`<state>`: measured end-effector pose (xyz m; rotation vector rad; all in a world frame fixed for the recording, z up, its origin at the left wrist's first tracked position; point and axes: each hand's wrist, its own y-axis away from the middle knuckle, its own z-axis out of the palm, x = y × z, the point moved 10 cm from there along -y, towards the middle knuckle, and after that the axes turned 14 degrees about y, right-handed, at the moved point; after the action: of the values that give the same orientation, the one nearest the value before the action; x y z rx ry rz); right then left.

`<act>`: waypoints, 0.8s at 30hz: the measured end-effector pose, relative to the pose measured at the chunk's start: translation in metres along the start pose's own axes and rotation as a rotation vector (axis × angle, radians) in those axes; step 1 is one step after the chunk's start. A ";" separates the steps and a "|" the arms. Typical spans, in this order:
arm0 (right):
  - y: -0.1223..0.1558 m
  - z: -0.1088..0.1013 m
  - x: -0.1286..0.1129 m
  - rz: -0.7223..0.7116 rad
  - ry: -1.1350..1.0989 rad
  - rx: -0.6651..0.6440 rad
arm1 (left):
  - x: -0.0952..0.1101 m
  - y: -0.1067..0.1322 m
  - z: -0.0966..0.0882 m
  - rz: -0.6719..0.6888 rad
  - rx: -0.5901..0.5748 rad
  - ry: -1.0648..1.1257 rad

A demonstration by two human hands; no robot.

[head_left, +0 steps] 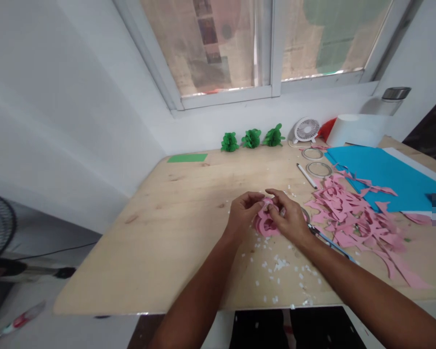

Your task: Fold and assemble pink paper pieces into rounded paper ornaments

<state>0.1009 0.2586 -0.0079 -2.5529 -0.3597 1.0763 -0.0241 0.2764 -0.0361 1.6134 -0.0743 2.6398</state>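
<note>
Both my hands meet over a layered pink paper flower (267, 225) just above the wooden table. My left hand (244, 209) pinches its upper left edge between thumb and fingers. From the other side, my right hand (288, 213) grips the top right of the flower, its thumb pressed near the middle and the index finger arched over. Part of the flower is hidden behind the fingers. Small white paper bits (280, 264) lie scattered on the table below. A pair of scissors (330, 240) rests beside my right wrist.
Pink paper scraps (349, 213) heap up on the right, near blue sheets (374, 172). Rolls of tape (319, 169) and a white marker (306, 176) lie behind. Green paper shapes (252, 138), a small fan (306, 130) and a green strip (187, 158) line the back of the table (160, 232).
</note>
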 end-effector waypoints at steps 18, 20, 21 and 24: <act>0.004 0.004 -0.009 -0.046 0.038 -0.033 | 0.007 -0.002 -0.006 0.143 0.036 -0.106; 0.003 0.005 -0.007 -0.029 0.030 -0.035 | 0.010 -0.001 -0.005 0.178 0.030 -0.149; 0.002 0.005 -0.006 -0.015 0.017 -0.033 | 0.012 -0.001 -0.004 0.199 0.024 -0.182; 0.000 0.004 0.001 0.040 -0.045 -0.017 | 0.023 0.005 0.004 0.307 0.000 -0.358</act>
<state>0.0990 0.2594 -0.0113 -2.5644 -0.3322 1.1515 -0.0316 0.2713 -0.0142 2.2152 -0.3615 2.5063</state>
